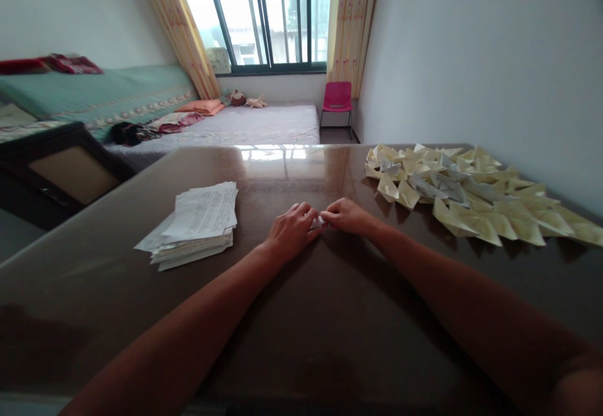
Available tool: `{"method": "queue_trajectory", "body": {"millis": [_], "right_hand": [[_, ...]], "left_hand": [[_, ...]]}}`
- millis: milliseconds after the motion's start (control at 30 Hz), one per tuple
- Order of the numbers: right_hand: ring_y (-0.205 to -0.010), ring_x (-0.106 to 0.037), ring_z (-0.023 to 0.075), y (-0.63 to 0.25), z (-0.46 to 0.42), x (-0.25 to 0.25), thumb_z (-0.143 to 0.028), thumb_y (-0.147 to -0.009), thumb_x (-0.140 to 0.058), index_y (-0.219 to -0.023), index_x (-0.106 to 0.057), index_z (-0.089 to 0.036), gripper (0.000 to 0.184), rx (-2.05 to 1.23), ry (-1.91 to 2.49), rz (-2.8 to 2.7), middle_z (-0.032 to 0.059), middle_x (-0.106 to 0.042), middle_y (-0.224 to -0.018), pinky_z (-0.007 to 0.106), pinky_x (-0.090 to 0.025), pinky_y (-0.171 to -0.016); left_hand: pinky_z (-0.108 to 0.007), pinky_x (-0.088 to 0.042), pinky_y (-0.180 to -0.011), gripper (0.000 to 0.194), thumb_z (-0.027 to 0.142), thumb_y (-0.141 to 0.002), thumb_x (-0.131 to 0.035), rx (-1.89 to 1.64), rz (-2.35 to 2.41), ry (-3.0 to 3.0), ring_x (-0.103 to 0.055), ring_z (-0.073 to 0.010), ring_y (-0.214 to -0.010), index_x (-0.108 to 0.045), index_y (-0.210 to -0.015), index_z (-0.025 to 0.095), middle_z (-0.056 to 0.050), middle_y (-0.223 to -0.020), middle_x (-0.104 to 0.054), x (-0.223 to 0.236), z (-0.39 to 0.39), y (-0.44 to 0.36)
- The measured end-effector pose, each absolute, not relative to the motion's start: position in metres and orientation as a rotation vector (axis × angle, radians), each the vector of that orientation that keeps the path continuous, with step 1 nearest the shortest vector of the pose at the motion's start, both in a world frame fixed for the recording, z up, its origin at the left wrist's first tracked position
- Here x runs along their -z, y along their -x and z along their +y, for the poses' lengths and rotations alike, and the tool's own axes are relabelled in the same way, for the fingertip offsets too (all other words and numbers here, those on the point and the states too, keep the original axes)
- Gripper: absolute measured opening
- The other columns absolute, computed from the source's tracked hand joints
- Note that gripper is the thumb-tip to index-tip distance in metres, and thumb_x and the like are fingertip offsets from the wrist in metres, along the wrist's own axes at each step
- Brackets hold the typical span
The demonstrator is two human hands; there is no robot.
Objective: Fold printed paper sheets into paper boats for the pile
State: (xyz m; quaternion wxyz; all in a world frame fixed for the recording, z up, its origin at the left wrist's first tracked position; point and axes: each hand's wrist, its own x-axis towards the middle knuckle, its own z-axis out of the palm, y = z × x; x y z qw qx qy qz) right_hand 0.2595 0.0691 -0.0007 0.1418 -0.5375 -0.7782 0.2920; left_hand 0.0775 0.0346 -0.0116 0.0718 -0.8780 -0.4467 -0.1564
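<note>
Both hands meet over the middle of the brown table (292, 328). Between them is a small piece of folded paper (317, 222), white with print, mostly covered by fingers. My left hand (293, 226) lies over its left end with the fingers closed on it. The fingers of my right hand (346, 216) pinch its right end. To the left stands a stack of printed paper sheets (202, 215), slightly fanned out. On the right, many folded paper boats (452, 193), mostly cream and a few grey with print, sit crowded in rows.
A white wall (494, 58) runs along the right side. Beyond the table are a bed (282, 120), a pink chair (338, 97) and a barred window (268, 20) between curtains. A dark cabinet (61, 171) stands at the left.
</note>
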Motion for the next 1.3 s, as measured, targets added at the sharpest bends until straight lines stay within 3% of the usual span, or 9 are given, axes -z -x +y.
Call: {"method": "queue_trajectory", "body": {"millis": [167,433,567,667,767,867,1000,1167,1300], "right_hand": [[-0.05,-0.049,0.0097,-0.26,0.071,0.007,-0.04,-0.091,-0.044,-0.071,-0.071,-0.011,0.045,-0.93,1.397,-2.171,0.0012,-0.06,-0.054,0.022,-0.033,-0.052],[-0.055,-0.057,0.0099,-0.268,0.087,0.017,-0.044,-0.097,-0.035,-0.09,-0.062,-0.013,0.041,-0.918,1.358,-1.826,0.0068,-0.07,-0.08,0.021,-0.04,-0.056],[-0.059,-0.061,0.0111,-0.266,0.081,0.014,-0.047,-0.097,-0.036,-0.102,-0.058,-0.013,0.041,-1.08,1.37,-1.842,0.0071,-0.07,-0.079,0.021,-0.04,-0.055],[-0.063,-0.06,0.0118,-0.266,0.077,0.011,-0.039,-0.089,-0.057,-0.11,-0.057,-0.013,0.034,-1.031,1.373,-1.948,0.0039,-0.068,-0.074,0.02,-0.04,-0.057],[-0.066,-0.059,0.0109,-0.268,0.078,0.012,-0.025,-0.082,-0.066,-0.116,-0.054,-0.013,0.039,-1.101,1.345,-1.985,0.0038,-0.07,-0.082,0.02,-0.042,-0.06],[-0.071,-0.06,0.011,-0.27,0.079,0.014,-0.018,-0.081,-0.065,-0.113,-0.056,-0.013,0.034,-1.085,1.265,-2.089,0.0032,-0.07,-0.083,0.021,-0.044,-0.065],[-0.073,-0.061,0.0116,-0.27,0.079,0.016,-0.015,-0.081,-0.062,-0.111,-0.057,-0.013,0.03,-0.922,1.103,-2.287,0.0029,-0.07,-0.083,0.023,-0.044,-0.07],[-0.077,-0.063,0.0116,-0.272,0.081,0.013,-0.018,-0.084,-0.06,-0.109,-0.059,-0.013,0.025,-0.887,1.109,-2.282,0.004,-0.071,-0.087,0.022,-0.044,-0.072],[-0.061,-0.058,0.0084,-0.276,0.085,0.008,-0.018,-0.093,-0.043,-0.098,-0.062,-0.011,0.021,-1.052,1.279,-2.186,0.0049,-0.07,-0.08,0.019,-0.043,-0.059]], "left_hand": [[-0.025,-0.046,-0.068,0.019,0.025,-0.092,-0.046,0.552,-1.345,2.608,-0.056,-0.0166,-0.082,-0.062,-0.085,0.02,-0.004,-0.085,-0.059,0.01,0.037,-0.08],[-0.023,-0.054,-0.056,0.022,0.032,-0.078,-0.062,2.345,-2.036,2.236,-0.055,-0.0101,-0.063,-0.054,-0.093,0.018,0.003,-0.072,-0.051,0.005,0.059,-0.062],[-0.025,-0.057,-0.064,0.025,0.021,-0.071,-0.066,2.656,-2.298,2.075,-0.056,-0.0078,-0.069,-0.048,-0.087,0.016,0.001,-0.083,-0.05,0.017,0.061,-0.06],[-0.027,-0.057,-0.067,0.022,0.02,-0.075,-0.062,2.508,-2.458,2.165,-0.058,-0.0084,-0.071,-0.046,-0.089,0.016,0.001,-0.084,-0.051,0.02,0.06,-0.06],[-0.031,-0.057,-0.066,0.025,0.025,-0.078,-0.059,1.968,-2.492,2.453,-0.061,-0.0134,-0.074,-0.048,-0.098,0.016,-0.002,-0.086,-0.056,0.019,0.06,-0.053],[-0.04,-0.055,-0.078,0.031,0.03,-0.076,-0.062,1.285,-2.139,2.663,-0.06,-0.0211,-0.093,-0.057,-0.104,0.017,-0.007,-0.099,-0.061,0.017,0.063,-0.044],[-0.044,-0.042,-0.102,0.036,0.035,-0.08,-0.062,0.944,-1.539,2.761,-0.047,-0.0246,-0.119,-0.061,-0.115,0.023,-0.007,-0.124,-0.056,0.014,0.06,-0.046],[-0.038,-0.043,-0.097,0.025,0.029,-0.089,-0.051,0.682,-1.247,2.876,-0.051,-0.0228,-0.11,-0.063,-0.11,0.024,-0.005,-0.115,-0.06,0.018,0.05,-0.061],[-0.032,-0.047,-0.086,0.03,0.032,-0.092,-0.046,0.646,-1.33,2.928,-0.058,-0.0181,-0.092,-0.061,-0.116,0.024,-0.005,-0.105,-0.062,0.025,0.051,-0.066]]}}
